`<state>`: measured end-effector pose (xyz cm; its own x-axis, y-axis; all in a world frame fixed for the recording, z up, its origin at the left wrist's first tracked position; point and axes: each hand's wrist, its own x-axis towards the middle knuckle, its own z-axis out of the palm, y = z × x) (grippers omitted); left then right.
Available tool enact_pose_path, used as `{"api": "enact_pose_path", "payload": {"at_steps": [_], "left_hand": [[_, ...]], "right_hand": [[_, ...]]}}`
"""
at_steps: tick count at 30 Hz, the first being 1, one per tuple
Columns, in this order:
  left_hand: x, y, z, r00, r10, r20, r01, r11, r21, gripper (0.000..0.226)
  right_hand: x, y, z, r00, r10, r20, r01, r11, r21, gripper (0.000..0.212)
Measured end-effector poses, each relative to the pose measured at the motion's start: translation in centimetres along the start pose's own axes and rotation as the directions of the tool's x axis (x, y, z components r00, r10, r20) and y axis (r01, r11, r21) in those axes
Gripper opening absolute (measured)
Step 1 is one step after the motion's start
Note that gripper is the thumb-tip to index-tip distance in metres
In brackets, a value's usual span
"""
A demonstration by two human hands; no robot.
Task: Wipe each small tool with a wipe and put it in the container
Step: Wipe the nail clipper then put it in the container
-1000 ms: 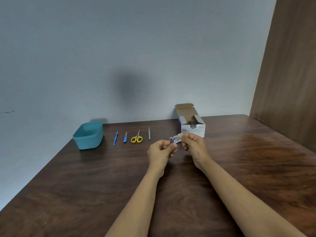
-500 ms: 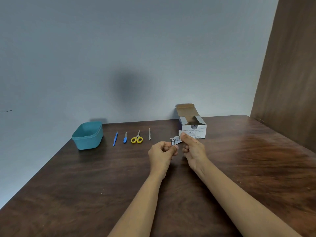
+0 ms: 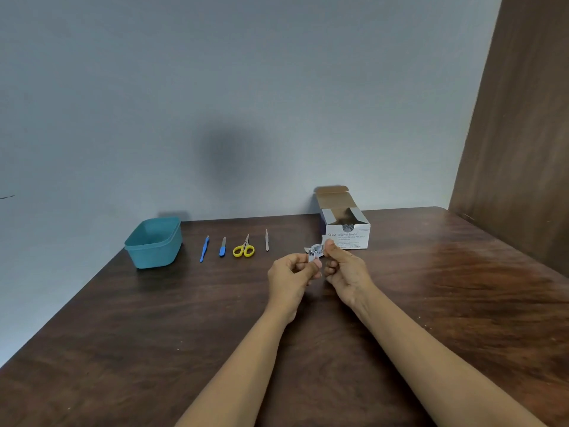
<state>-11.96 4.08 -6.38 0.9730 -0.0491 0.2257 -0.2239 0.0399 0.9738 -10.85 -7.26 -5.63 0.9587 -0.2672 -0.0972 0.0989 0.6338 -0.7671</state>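
Woodgrain ran dark across the bench [image 3: 123, 349] under a grey wall [image 3: 277, 87]. Left hand [image 3: 291, 274] and right hand [image 3: 346, 269] pinched one silvery item [image 3: 314, 252] between them mid-bench. Farther off, the row of tools [image 3: 244, 250] lay right of the teal container [image 3: 154, 243].

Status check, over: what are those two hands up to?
Left hand and right hand both pinch a small silvery item, too small to identify. Row of four tools lies untouched beside teal container. Nothing in the way.

"BD Alcohol Swabs" on white box [image 3: 349, 238]
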Motion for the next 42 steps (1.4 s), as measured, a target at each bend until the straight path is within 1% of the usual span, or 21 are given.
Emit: {"api": "enact_pose_path", "payload": {"at_steps": [4,7,9,11,15,19,23,25,29,32,37,40,42], "left_hand": [[0.0,-0.1,0.0,0.990,0.025,0.135,-0.034,0.997,0.066,0.018],[-0.1,0.2,0.1,0.984,0.006,0.177,-0.010,1.000,0.022,0.025],[-0.2,0.3,0.2,0.984,0.009,0.177,-0.017,0.999,0.048,0.031],[-0.3,0.4,0.2,0.987,0.027,0.157,-0.045,0.992,0.114,0.034],[-0.3,0.4,0.2,0.993,0.065,0.100,-0.082,0.979,0.184,0.034],[0.0,-0.1,0.2,0.993,0.095,0.072,-0.110,0.964,0.241,0.036],[0.0,0.0,0.3,0.993,0.087,0.084,-0.103,0.971,0.218,0.033],[-0.2,0.2,0.3,0.993,0.084,0.081,-0.096,0.981,0.166,0.031],[-0.2,0.5,0.3,0.996,0.075,0.046,-0.078,0.994,0.071,0.031],[-0.2,0.5,0.3,0.996,0.076,0.053,-0.080,0.995,0.067,0.031],[-0.1,0.3,0.3,0.994,0.087,0.066,-0.094,0.989,0.118,0.031],[0.0,0.1,0.3,0.991,0.100,0.094,-0.118,0.969,0.216,0.031],[-0.1,0.1,0.4,0.984,0.130,0.123,-0.161,0.943,0.291,0.033]], "right_hand": [[0.5,0.4,-0.2,0.998,-0.057,0.037,0.058,0.998,-0.023,0.012],[0.9,0.4,-0.6,0.998,-0.057,0.028,0.057,0.998,-0.004,0.017],[1.0,0.3,-0.8,0.999,-0.043,0.029,0.042,0.999,0.013,0.019],[1.1,0.2,-0.9,0.999,-0.020,0.044,0.019,1.000,0.021,0.017],[1.0,-0.1,-1.0,0.996,0.034,0.082,-0.036,0.999,0.020,0.010],[0.9,-0.2,-0.9,0.993,0.072,0.089,-0.076,0.996,0.041,0.007],[1.2,-0.2,-1.0,0.991,0.096,0.097,-0.106,0.990,0.096,0.006],[1.3,-0.2,-1.0,0.992,0.090,0.089,-0.099,0.989,0.111,0.008],[1.2,0.0,-0.8,0.996,0.066,0.063,-0.070,0.996,0.062,0.007],[1.1,0.1,-0.8,0.993,0.062,0.099,-0.065,0.998,0.025,0.009],[1.1,0.0,-0.9,0.986,0.062,0.155,-0.059,0.998,-0.025,0.019],[1.2,0.1,-0.8,0.989,0.062,0.136,-0.061,0.998,-0.011,0.021],[1.0,0.0,-0.6,0.993,0.053,0.106,-0.056,0.998,0.031,0.017]]}}
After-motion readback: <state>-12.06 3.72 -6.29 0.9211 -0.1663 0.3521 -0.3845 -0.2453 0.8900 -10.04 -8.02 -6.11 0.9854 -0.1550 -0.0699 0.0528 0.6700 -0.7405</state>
